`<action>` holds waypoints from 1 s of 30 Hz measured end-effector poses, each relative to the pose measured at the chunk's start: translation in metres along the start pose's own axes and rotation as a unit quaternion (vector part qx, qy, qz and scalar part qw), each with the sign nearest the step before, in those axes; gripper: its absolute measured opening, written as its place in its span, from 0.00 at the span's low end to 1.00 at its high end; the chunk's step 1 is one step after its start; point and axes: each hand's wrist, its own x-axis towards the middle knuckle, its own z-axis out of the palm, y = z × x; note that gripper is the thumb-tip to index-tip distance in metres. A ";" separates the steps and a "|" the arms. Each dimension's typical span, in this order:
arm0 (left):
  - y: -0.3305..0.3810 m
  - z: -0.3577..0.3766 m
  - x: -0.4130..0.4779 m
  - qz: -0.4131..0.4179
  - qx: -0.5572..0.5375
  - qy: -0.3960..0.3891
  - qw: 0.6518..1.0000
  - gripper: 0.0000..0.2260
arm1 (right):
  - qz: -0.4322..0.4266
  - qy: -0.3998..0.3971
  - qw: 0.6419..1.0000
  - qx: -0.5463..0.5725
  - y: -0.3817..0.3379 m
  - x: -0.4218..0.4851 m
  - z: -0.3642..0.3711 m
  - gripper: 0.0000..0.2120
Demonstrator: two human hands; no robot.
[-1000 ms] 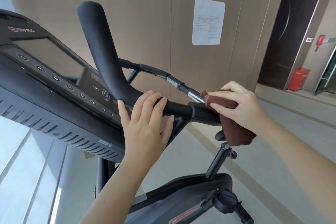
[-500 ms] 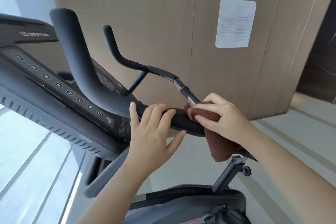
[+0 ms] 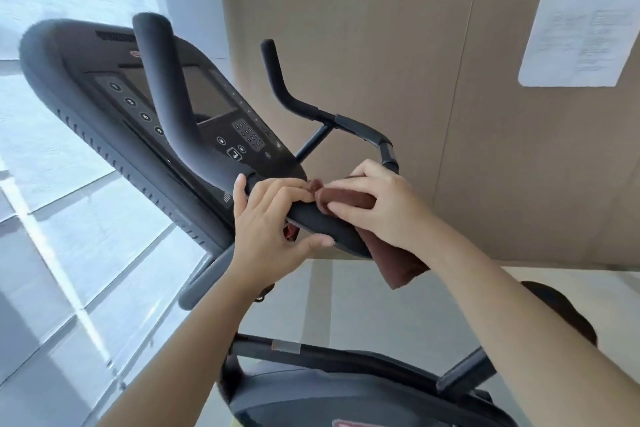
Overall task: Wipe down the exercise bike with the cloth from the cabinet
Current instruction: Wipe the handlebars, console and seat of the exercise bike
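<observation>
— The brown cloth (image 3: pixel 349 199), where was it?
— Draped over the bike's black handlebar (image 3: pixel 322 222); our right hand (image 3: pixel 381 204) clamped it there, our left hand (image 3: pixel 270 225) pinching its corner.

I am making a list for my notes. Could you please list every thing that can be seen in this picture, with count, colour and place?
cloth: 1, brown, draped over the near handlebar grip, hanging below it
handlebar: 1, black, across the middle, with two upturned ends
console: 1, black, screen and buttons, left of centre
bike body: 1, dark grey, bottom
paper sheet: 1, white, on the brown wall, upper right
left hand: 1, on the grip, fingers pinching a cloth edge
right hand: 1, pressing the cloth on the grip
</observation>
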 end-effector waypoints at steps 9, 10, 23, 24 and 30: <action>0.007 0.010 0.001 -0.006 0.026 0.048 0.998 0.30 | -0.038 -0.031 0.998 0.043 0.036 0.004 -0.010 0.11; 0.007 0.012 0.000 -0.005 0.026 0.052 0.998 0.30 | -0.046 -0.034 0.997 0.044 0.040 0.004 -0.011 0.11; 0.007 0.013 -0.005 -0.009 0.053 0.041 0.998 0.23 | -0.140 -0.097 0.984 0.059 0.095 0.022 -0.028 0.13; 0.010 0.011 -0.004 -0.018 0.059 0.034 0.998 0.22 | -0.139 -0.092 0.985 0.036 0.104 0.026 -0.031 0.13; 0.035 0.016 0.002 -0.059 0.131 0.015 0.990 0.15 | -0.160 0.027 0.983 -0.090 0.143 0.059 -0.047 0.13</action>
